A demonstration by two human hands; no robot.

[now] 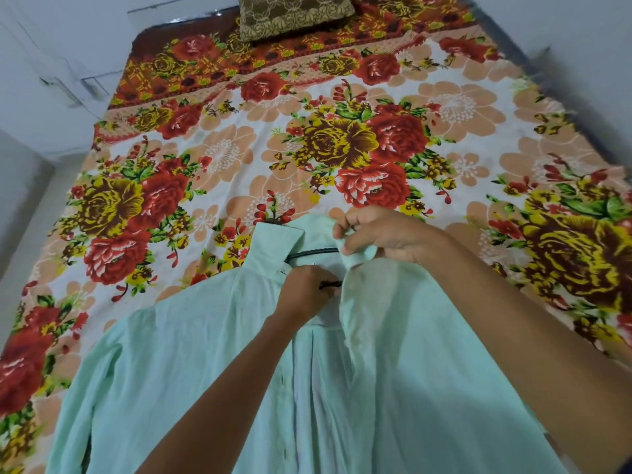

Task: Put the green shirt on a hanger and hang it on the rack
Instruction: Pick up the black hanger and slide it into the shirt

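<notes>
Most of the hanger (309, 252) lay hidden inside the green shirt (191, 354); only a dark curved stretch at the collar opening and a short dark bit by the left hand (306, 292) showed. That hand's fingertips were tucked out of sight under the fabric, so its grip could not be judged. The shirt's lower part ran off the bottom edge. The cushion (294, 13) was cut by the top edge, and the bed sheet (342, 148) by the right.

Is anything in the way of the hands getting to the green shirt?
No. The right hand already pinches the green shirt at its collar, and the left hand is at the neck opening, holding the dark hanger.
</notes>
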